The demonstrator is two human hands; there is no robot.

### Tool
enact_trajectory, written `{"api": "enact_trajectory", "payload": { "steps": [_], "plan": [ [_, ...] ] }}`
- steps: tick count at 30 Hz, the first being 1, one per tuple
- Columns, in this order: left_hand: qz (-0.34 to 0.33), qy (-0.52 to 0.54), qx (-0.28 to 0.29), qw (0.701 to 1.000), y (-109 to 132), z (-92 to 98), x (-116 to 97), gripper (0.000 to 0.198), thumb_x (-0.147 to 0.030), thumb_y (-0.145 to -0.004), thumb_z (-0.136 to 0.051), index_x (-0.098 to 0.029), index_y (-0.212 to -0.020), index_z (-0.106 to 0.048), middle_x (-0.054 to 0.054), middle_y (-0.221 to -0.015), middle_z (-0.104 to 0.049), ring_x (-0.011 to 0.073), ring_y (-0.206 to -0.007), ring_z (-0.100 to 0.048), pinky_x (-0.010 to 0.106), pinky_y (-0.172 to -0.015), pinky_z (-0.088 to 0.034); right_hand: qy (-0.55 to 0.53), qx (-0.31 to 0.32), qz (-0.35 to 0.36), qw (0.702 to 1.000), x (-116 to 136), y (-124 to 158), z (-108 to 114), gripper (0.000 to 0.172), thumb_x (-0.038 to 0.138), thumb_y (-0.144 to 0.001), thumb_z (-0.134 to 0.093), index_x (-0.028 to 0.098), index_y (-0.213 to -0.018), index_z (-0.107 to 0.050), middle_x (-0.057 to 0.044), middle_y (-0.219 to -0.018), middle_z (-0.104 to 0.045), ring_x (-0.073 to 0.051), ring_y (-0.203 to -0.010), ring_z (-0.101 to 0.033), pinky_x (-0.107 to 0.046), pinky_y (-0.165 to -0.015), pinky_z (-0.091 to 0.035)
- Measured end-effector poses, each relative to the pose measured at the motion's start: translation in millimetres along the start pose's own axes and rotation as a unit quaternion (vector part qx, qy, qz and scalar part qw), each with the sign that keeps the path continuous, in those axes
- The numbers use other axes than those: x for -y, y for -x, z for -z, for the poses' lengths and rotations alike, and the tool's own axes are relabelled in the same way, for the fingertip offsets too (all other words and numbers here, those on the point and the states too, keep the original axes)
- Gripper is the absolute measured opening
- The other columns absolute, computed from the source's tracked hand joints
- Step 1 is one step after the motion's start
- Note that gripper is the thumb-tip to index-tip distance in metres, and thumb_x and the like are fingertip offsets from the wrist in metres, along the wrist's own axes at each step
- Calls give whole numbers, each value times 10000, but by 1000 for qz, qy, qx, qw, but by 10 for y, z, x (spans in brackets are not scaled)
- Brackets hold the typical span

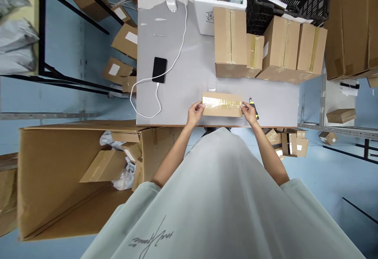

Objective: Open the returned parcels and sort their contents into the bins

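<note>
Single head-worn view, high, steeply downward, fairly near the table [183, 74], perhaps wide-angle.

A packing room or small warehouse: taped cartons [270, 52] crowd the bench [183, 74] at upper centre, more parcels [125, 40] litter the blue floor [73, 54], a big open box [67, 172] stands lower left, and grey mailbags [16, 34] fill a rack [43, 26] upper left.
</note>
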State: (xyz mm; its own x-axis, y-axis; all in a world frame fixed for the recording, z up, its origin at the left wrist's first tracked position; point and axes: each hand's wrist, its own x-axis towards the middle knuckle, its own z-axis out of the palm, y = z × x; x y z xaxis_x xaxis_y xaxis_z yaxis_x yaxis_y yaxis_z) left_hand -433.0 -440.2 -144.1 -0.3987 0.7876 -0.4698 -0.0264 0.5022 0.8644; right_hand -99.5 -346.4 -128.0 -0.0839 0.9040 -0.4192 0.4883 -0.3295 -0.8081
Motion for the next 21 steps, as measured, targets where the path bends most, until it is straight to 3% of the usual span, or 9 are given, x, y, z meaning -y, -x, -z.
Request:
{"api": "enact_trajectory", "payload": {
  "steps": [3,6,10,13,17,21],
  "plan": [
    [38,32,11,999,42,51,80,600,-618,-995,-766,-157,-1377,-790,174,-1291,-826,294,-1204,-797,456,-1107,-653,-35,23,-23,999,-124,104,50,914,844,-875,-684,148,-1455,-802,-182,-1333,-849,-344,-1156,-806,-566,-1109,-679],
    [78,53,16,995,97,125,260,620,-610,-1037,-694,-175,-1477,-737,220,-1527,-761,319,-1346,-774,510,-1165,-633,-62,37,-56,996,-318,281,88,899,789,-927,-646,184,-1587,-723,-182,-1426,-816,-319,-1197,-798,-568,-1153,-657],
    [53,19,69,996,168,161,517,866,-418,-856,-859,-196,-1659,-623,244,-1744,-606,368,-1511,-689,587,-1306,-520,-65,66,-78,993,-531,470,5,1071,604,-795,-816,274,-1774,-534,-184,-1701,-646,-333,-1405,-729,-567,-1236,-596],
    [16,13,118,993,184,99,617,1026,-326,-759,-896,-218,-1725,-568,216,-1809,-543,385,-1561,-649,602,-1366,-456,-84,90,-47,991,-550,493,-153,1142,596,-761,-835,271,-1800,-491,-174,-1821,-527,-380,-1605,-585,-561,-1257,-581],
    [-22,0,132,991,132,1,631,944,-392,-819,-862,-210,-1706,-593,191,-1659,-689,371,-1533,-665,618,-1367,-460,-88,82,7,993,-443,410,-282,1049,714,-849,-764,234,-1756,-545,-168,-1662,-684,-388,-1597,-578,-598,-1284,-559],
    [-60,-21,104,993,49,25,596,788,-555,-921,-823,-187,-1603,-678,207,-1510,-754,352,-1357,-760,601,-1225,-602,-48,73,24,996,-330,316,-194,928,814,-906,-720,258,-1647,-656,-155,-1482,-774,-343,-1304,-732,-567,-1180,-633]
  ]
}}
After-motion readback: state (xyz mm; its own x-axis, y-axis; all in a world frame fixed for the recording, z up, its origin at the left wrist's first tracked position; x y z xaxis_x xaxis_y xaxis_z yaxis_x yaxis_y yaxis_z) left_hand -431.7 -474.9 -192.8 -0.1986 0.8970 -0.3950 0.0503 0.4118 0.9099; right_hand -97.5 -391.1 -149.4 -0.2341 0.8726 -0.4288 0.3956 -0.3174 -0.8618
